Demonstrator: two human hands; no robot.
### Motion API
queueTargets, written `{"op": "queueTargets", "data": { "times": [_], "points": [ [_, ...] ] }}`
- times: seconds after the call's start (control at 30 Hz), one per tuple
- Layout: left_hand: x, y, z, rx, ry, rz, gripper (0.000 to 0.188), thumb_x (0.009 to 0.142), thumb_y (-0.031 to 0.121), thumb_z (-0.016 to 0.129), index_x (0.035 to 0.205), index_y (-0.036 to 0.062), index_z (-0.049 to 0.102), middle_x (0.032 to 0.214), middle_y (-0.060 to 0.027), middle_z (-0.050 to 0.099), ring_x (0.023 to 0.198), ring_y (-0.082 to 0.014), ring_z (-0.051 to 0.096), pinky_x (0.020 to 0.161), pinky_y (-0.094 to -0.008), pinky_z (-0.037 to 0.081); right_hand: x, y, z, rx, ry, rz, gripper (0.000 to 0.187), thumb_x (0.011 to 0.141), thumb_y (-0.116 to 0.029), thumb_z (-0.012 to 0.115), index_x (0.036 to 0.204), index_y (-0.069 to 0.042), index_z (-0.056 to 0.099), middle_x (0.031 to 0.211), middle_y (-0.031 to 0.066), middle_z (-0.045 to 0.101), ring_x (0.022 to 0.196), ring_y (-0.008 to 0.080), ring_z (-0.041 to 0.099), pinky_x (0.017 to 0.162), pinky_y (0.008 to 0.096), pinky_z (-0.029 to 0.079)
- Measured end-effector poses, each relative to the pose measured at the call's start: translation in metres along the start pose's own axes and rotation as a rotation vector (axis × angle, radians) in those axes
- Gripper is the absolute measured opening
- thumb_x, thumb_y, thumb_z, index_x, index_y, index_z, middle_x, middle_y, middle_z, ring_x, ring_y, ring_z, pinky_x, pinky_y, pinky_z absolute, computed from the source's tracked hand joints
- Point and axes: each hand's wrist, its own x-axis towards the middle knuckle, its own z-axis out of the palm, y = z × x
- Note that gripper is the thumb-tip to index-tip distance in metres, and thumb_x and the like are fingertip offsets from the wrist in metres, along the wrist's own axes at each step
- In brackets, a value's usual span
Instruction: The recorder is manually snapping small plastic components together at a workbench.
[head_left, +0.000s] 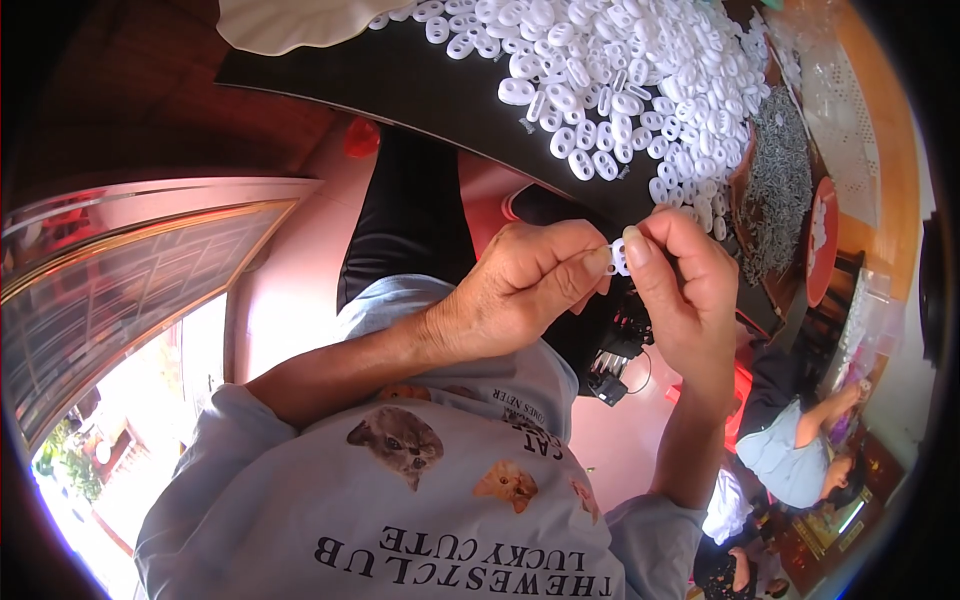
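Observation:
Between my two hands is a small white oval plastic piece with two holes. My left hand pinches one side of it between thumb and forefinger. From the other side the thumb and fingers of my right hand close on the same piece. Both hands hold it in front of the dark table's edge, above my lap. Just beyond them a large heap of similar white plastic pieces spreads over the dark tabletop. The fingertips partly cover the held piece.
Right of the heap lies a mass of small grey metal parts, beside a red dish. A cream scalloped tray sits at the far left. Another person in a light blue top is at the lower right.

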Motion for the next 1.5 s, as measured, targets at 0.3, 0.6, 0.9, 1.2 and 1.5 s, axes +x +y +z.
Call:
{"op": "queueTargets", "data": {
  "times": [0.3, 0.6, 0.9, 1.2, 1.5],
  "points": [
    [-0.003, 0.001, 0.004, -0.126, 0.036, -0.04, 0.027, 0.103, 0.02, 0.045, 0.089, 0.001, 0.057, 0.073, -0.0009, 0.054, 0.066, -0.0068, 0.051, 0.059, -0.0228, 0.043, -0.009, 0.011, 0.014, -0.105, 0.151, -0.212, 0.01, 0.091, -0.003, 0.062, 0.086, 0.005, 0.058, 0.069, 0.0078, 0.053, 0.053, 0.0144, 0.045, 0.048, 0.0271, 0.037],
    [-0.005, 0.002, 0.008, -0.3, -0.022, -0.135, 0.03, 0.104, 0.026, 0.045, 0.096, 0.0011, 0.059, 0.079, -0.0009, 0.057, 0.072, -0.0069, 0.054, 0.069, -0.0227, 0.048, -0.015, 0.018, 0.007, -0.189, 0.135, -0.327, 0.011, 0.089, -0.005, 0.065, 0.091, 0.004, 0.059, 0.072, 0.0088, 0.054, 0.055, 0.0197, 0.051, 0.049, 0.0316, 0.042],
    [-0.007, 0.002, 0.012, -0.481, -0.004, -0.283, 0.026, 0.102, 0.021, 0.048, 0.103, -0.0023, 0.059, 0.089, -0.0074, 0.062, 0.082, -0.013, 0.062, 0.076, -0.0269, 0.052, -0.017, 0.012, -0.003, -0.4, 0.023, -0.332, 0.036, 0.071, -0.013, 0.081, 0.097, -0.001, 0.061, 0.075, 0.006, 0.048, 0.054, 0.0188, 0.052, 0.046, 0.0331, 0.042],
    [-0.005, 0.007, 0.005, -0.356, 0.026, -0.265, 0.029, 0.101, 0.025, 0.049, 0.097, -0.0014, 0.06, 0.083, -0.0038, 0.06, 0.076, -0.0107, 0.058, 0.069, -0.0247, 0.049, -0.022, 0.008, -0.005, -0.437, -0.027, -0.381, 0.038, 0.068, -0.011, 0.081, 0.099, 0.0, 0.062, 0.074, 0.0054, 0.046, 0.052, 0.0172, 0.051, 0.045, 0.0326, 0.041],
    [-0.001, 0.011, 0.007, -0.133, -0.012, -0.121, 0.02, 0.099, 0.014, 0.055, 0.087, -0.0006, 0.059, 0.074, 0.0017, 0.053, 0.07, -0.0044, 0.048, 0.062, -0.0217, 0.042, -0.027, 0.006, -0.003, -0.392, 0.018, -0.251, 0.022, 0.076, -0.006, 0.076, 0.087, -0.002, 0.058, 0.072, 0.003, 0.048, 0.052, 0.0127, 0.049, 0.046, 0.0278, 0.039]
  ]
}}
